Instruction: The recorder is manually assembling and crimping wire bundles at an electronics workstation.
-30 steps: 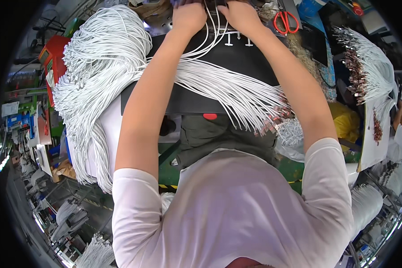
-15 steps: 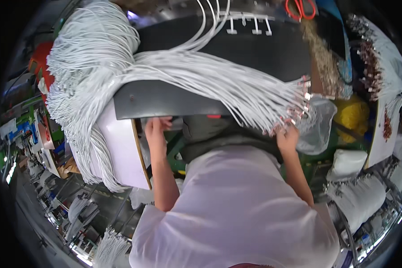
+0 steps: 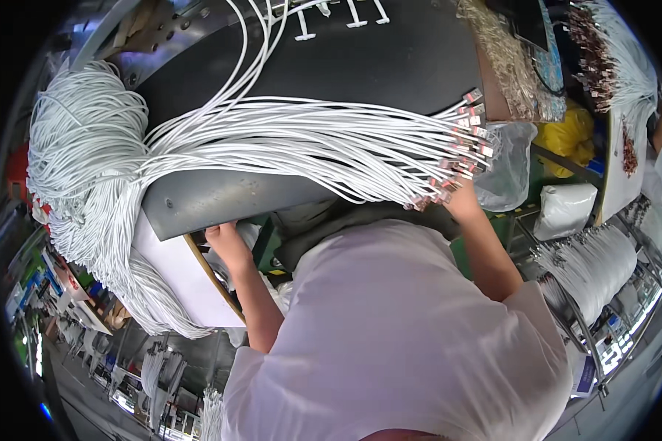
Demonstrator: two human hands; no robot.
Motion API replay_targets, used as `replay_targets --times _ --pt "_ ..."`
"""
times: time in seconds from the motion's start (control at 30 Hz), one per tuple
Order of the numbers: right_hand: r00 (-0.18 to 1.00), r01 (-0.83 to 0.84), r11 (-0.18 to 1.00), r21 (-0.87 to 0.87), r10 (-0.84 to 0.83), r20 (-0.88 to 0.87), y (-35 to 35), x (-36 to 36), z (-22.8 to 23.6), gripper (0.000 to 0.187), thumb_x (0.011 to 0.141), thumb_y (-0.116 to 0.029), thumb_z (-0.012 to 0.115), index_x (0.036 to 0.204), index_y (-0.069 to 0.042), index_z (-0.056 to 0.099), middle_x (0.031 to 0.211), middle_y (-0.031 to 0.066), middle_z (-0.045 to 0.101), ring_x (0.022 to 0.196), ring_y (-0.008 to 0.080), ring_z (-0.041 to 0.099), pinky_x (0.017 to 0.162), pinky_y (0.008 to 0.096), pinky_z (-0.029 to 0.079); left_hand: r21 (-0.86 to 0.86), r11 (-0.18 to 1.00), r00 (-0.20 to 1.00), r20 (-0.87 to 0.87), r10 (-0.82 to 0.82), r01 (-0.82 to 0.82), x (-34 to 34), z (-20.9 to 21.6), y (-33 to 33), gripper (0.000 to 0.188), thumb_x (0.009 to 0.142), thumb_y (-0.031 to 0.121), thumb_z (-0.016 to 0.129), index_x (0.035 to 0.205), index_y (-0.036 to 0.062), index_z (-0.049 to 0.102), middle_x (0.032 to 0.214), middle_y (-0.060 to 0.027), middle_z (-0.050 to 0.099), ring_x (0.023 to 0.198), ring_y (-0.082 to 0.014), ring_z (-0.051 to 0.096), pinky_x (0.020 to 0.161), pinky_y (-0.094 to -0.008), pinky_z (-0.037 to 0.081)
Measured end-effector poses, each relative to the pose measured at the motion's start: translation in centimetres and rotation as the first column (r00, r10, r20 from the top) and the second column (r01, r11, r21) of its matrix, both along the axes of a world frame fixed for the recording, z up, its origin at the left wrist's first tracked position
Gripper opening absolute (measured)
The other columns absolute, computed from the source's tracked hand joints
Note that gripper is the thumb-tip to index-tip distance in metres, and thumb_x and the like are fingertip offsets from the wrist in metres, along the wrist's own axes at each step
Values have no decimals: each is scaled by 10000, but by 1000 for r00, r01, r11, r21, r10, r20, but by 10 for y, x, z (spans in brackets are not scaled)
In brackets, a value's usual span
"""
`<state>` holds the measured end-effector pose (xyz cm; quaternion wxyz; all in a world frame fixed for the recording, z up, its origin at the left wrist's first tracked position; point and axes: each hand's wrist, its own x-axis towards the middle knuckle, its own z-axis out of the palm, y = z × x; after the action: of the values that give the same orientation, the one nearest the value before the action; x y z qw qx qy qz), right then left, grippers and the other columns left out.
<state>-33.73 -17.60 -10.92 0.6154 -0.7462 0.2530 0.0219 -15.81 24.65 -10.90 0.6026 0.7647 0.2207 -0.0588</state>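
A thick bundle of white cables [image 3: 287,143] lies across the black table [image 3: 390,66], and its ends with small metal plugs [image 3: 460,158] hang over the near right edge. My right hand [image 3: 461,203] is just under those plug ends and touches them; its fingers are hidden by the cables. My left hand [image 3: 226,242] is at the table's grey front edge [image 3: 221,202], fingers curled up against it, beside a white board [image 3: 180,283]. I cannot see whether either hand grips anything.
A large coil of white cables [image 3: 81,169] hangs off the table's left end. At the right are a clear plastic bag [image 3: 509,173], a yellow bag [image 3: 566,140], a white sack [image 3: 566,209] and more cable bundles [image 3: 592,264]. Several white connectors [image 3: 338,18] lie at the table's far side.
Both my hands have come back from the table's far side, where they handled cables, to its near edge. The left now sits under the front edge, the right at the plug ends.
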Motion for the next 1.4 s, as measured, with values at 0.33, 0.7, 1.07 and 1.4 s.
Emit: replay_targets --times 0.33,0.7,1.07,1.4 --pt "990 -25 996 91 37 -137 -1 3 6 472 858 4 734 1301 -15 573 1229 86 673 1095 198 664 891 339 572 -97 995 1000 3 29 -28 2 12 -8 189 1006 146 630 947 -16 707 908 -45 710 832 -110 637 787 -270 512" --pt "924 -184 968 172 230 -305 -100 19 72 340 981 -295 630 896 9 757 772 108 737 845 205 707 758 307 539 274 696 578 404 -710 664 -47 54 -90 227 984 228 650 976 2 657 891 -167 705 797 -234 666 780 -341 517" --pt "658 1 368 -930 700 277 -21 226 136 308 1024 -271 578 1210 -79 730 1469 85 569 1443 350 409 1173 483 344 950 185 -11 194 -981 251 98 127 -219 589 897 464 705 1352 104 602 1430 -99 571 1357 -313 500 1117 -481 377" --pt "765 499 776 -384 -187 616 -102 61 107 280 1020 -73 480 987 58 726 1004 85 703 948 175 652 884 312 510 938 154 155 110 -982 312 140 153 -167 396 989 318 630 1304 79 633 1263 -159 657 1146 -361 626 981 -464 483"
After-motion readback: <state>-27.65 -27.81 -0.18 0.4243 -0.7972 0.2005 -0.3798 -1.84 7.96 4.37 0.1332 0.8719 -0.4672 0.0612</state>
